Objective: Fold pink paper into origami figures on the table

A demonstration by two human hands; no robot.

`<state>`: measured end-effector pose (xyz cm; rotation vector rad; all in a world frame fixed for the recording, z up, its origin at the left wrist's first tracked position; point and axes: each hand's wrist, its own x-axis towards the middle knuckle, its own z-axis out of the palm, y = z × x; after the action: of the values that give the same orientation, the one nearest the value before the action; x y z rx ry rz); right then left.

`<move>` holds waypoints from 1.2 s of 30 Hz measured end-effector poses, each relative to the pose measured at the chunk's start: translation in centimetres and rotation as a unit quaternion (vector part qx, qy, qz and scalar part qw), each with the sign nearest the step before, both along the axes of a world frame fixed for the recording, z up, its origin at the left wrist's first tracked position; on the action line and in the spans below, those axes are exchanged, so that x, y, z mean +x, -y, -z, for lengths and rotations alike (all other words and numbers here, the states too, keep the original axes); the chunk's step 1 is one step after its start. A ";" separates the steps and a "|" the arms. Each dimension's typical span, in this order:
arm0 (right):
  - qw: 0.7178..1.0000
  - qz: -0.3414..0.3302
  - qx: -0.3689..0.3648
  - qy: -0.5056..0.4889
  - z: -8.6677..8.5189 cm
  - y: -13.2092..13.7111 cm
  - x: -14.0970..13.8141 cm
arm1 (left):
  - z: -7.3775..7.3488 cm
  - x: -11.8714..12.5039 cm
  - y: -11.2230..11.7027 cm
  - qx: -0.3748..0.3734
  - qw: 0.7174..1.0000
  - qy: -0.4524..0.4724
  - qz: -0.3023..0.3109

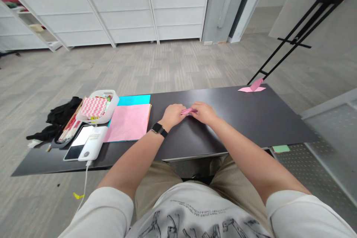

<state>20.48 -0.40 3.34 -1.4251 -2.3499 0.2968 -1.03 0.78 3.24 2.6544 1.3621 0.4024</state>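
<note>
A small piece of folded pink paper point(188, 111) is held between my two hands, just above the middle of the dark table. My left hand point(174, 114), with a black watch on its wrist, pinches the paper's left end. Closed on its right end is my right hand point(205, 113). The fingers cover much of the paper, so its full shape is hidden. A folded pink paper figure point(253, 87) with a raised part stands at the table's far right corner. Left of my hands lies a stack of square paper with a pink sheet point(129, 122) on top.
Left on the dark table point(223, 134) are a white basket point(107, 117), a phone point(76, 147), a white power bank point(93, 143) with a cable, a tray of pencils point(68, 132) and black cloth point(63, 112). A black stand point(295, 41) rises beyond the right end.
</note>
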 end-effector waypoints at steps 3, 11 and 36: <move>1.000 0.001 0.015 -0.001 0.8 -0.5 0.2 | 0.3 0.1 -0.5 -0.027 1.000 0.006 0.015; 0.995 -0.010 0.098 0.003 1.9 -0.9 0.2 | 0.4 0.1 -1.3 0.032 0.999 -0.011 -0.001; 0.985 -0.100 0.134 -0.053 6.0 2.7 1.9 | 5.7 -1.0 4.1 0.079 0.993 0.052 0.067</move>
<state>22.36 -3.07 -2.68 -1.0275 -2.3442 0.1012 -2.02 -3.35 -2.42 2.7869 1.1590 0.6465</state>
